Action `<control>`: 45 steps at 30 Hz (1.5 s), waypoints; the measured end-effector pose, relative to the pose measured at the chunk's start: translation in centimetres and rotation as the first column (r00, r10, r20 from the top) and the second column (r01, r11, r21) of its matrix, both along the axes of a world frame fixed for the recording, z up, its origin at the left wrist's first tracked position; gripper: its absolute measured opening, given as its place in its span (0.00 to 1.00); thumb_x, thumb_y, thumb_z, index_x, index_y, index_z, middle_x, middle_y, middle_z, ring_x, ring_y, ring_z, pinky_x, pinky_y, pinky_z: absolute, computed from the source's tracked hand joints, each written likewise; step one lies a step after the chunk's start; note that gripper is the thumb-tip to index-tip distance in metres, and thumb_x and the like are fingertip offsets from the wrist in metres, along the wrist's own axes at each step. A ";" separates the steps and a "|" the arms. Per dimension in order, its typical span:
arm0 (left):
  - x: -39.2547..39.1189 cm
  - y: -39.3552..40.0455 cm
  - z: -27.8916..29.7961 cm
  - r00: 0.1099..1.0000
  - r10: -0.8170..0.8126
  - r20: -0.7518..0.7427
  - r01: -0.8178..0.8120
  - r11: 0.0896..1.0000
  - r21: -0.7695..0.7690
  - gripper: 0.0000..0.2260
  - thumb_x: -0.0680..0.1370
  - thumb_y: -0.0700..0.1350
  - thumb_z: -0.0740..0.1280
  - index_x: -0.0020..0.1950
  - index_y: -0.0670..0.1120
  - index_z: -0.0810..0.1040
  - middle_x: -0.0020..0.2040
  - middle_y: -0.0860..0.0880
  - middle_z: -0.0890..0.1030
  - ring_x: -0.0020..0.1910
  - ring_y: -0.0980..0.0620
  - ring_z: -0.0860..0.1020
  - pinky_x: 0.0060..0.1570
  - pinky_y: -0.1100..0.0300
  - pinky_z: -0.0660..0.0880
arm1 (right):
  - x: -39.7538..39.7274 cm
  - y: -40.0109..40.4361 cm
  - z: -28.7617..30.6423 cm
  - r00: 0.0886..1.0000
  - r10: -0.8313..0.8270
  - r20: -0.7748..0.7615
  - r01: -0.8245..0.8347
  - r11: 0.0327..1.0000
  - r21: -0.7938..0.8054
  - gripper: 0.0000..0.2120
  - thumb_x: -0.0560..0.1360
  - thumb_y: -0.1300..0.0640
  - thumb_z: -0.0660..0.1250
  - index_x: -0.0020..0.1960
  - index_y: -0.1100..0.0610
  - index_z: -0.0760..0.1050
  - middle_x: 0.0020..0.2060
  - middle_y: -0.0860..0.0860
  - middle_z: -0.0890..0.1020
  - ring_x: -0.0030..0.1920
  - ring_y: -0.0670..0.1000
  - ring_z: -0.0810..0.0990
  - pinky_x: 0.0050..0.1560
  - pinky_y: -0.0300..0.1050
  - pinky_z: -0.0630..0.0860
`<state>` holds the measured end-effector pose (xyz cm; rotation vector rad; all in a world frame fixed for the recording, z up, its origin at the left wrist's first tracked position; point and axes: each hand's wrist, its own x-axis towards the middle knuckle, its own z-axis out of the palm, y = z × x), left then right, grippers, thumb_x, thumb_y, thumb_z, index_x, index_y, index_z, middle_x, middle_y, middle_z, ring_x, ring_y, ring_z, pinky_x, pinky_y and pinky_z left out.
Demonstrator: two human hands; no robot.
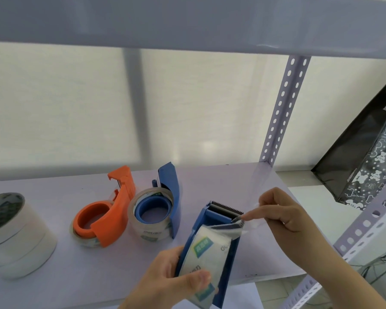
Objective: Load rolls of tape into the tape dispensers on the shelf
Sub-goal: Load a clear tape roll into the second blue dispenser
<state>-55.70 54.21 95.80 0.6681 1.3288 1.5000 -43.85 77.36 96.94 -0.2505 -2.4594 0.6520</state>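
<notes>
Threading: tape end being drawn toward cutter of a held dispenser.
Shelf (210, 181): pale purple board; carries all items except the held unit.
Masking rolls (13, 233): white stack, far left on shelf, untouched.
Orange dispenser (107, 217): lies on its side, clear roll seated, well apart from both hands.
Blue dispenser (163, 206): just beside the orange one, clear roll around its hub, cutter end pointing away.
Held dispenser (218, 221): blue, over shelf front edge; long axis runs from near-left to far-right, serrated blade (226, 207) at far end, pointing away from person.
Tape roll (206, 248): clear, printed labels, sits inside held dispenser.
Left hand (176, 277): fingers curled, clamped on dispenser's near end, thumb pressing the roll.
Right hand (283, 210): pinches loose tape end (252, 217), index extended toward blade.
Risk: tape end looks crumpled; likely folds onto itself or sticks skewed, caused by an off-axis pull. Fingertip near the teeth may get nicked.
</notes>
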 end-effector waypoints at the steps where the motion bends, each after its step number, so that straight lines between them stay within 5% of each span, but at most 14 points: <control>1: 0.0 0.0 0.0 1.000 0.000 0.000 0.000 1.000 -0.001 0.22 0.64 0.46 0.75 0.57 0.46 0.81 0.56 0.39 0.83 0.57 0.38 0.80 0.55 0.51 0.78 | 0.0 0.2 -0.2 1.000 -0.002 0.017 0.001 0.999 0.032 0.31 0.69 0.80 0.63 0.42 0.44 0.84 0.37 0.46 0.72 0.41 0.42 0.73 0.41 0.26 0.66; 10: -0.4 0.3 0.3 0.999 -0.043 -0.019 0.043 0.999 -0.009 0.20 0.66 0.45 0.73 0.58 0.47 0.80 0.57 0.39 0.82 0.58 0.39 0.79 0.57 0.50 0.77 | -0.3 0.4 -0.4 0.997 -0.011 0.073 -0.007 0.969 0.249 0.28 0.66 0.79 0.67 0.44 0.44 0.83 0.39 0.45 0.72 0.40 0.48 0.73 0.39 0.36 0.69; 19: -0.7 0.5 0.1 0.997 -0.077 0.017 0.077 0.997 -0.026 0.21 0.64 0.46 0.74 0.55 0.44 0.82 0.50 0.40 0.84 0.50 0.42 0.82 0.48 0.54 0.78 | -2.0 0.7 -0.3 0.994 -0.024 0.109 -0.016 0.935 0.354 0.29 0.63 0.79 0.67 0.43 0.45 0.82 0.39 0.48 0.74 0.39 0.50 0.73 0.32 0.44 0.74; 22: -0.6 0.7 0.1 0.998 -0.003 0.062 0.005 0.999 -0.035 0.24 0.61 0.57 0.76 0.47 0.39 0.81 0.44 0.38 0.79 0.43 0.41 0.76 0.45 0.53 0.73 | -2.2 0.6 -0.6 0.994 0.019 0.104 -0.051 0.945 0.322 0.29 0.65 0.80 0.64 0.44 0.45 0.81 0.40 0.46 0.72 0.41 0.49 0.72 0.35 0.43 0.74; 25: -0.2 1.0 0.1 0.986 0.127 0.106 -0.121 0.991 -0.063 0.37 0.54 0.63 0.79 0.51 0.39 0.77 0.47 0.40 0.67 0.47 0.42 0.64 0.42 0.51 0.62 | -1.9 0.9 -1.1 0.991 0.114 0.067 -0.126 0.965 0.230 0.30 0.67 0.79 0.59 0.46 0.44 0.80 0.40 0.44 0.71 0.42 0.46 0.70 0.41 0.37 0.70; 28: -0.1 1.1 0.3 0.981 0.150 0.123 -0.144 0.988 -0.056 0.36 0.54 0.62 0.80 0.50 0.41 0.76 0.47 0.40 0.66 0.47 0.42 0.63 0.43 0.49 0.58 | -1.4 1.1 -1.6 0.987 0.163 -0.004 -0.161 0.980 0.116 0.30 0.69 0.78 0.60 0.52 0.45 0.81 0.40 0.45 0.72 0.43 0.46 0.73 0.43 0.32 0.68; 32: -0.2 0.8 0.3 0.984 0.142 0.105 -0.134 0.988 -0.083 0.43 0.53 0.62 0.80 0.51 0.29 0.75 0.46 0.39 0.70 0.47 0.41 0.67 0.43 0.50 0.64 | -0.9 1.4 -2.0 0.983 0.183 -0.010 -0.181 0.979 0.089 0.31 0.69 0.79 0.62 0.55 0.45 0.81 0.40 0.42 0.71 0.42 0.46 0.73 0.44 0.31 0.67; 41: -0.3 0.8 0.4 0.979 0.184 0.084 -0.176 0.979 -0.101 0.28 0.62 0.55 0.75 0.49 0.33 0.79 0.43 0.38 0.73 0.42 0.42 0.70 0.31 0.59 0.70 | 1.5 1.0 -1.9 0.982 0.162 0.102 -0.184 0.943 0.276 0.33 0.69 0.73 0.64 0.56 0.36 0.76 0.40 0.39 0.68 0.42 0.42 0.68 0.39 0.38 0.71; 45: -0.4 0.8 0.5 0.979 0.192 0.065 -0.185 0.977 -0.103 0.23 0.65 0.53 0.73 0.48 0.35 0.81 0.42 0.36 0.75 0.41 0.41 0.72 0.31 0.59 0.71 | 2.5 0.0 -1.4 0.986 0.095 0.137 -0.152 0.848 0.508 0.31 0.65 0.70 0.64 0.57 0.38 0.76 0.43 0.43 0.70 0.43 0.47 0.69 0.39 0.45 0.72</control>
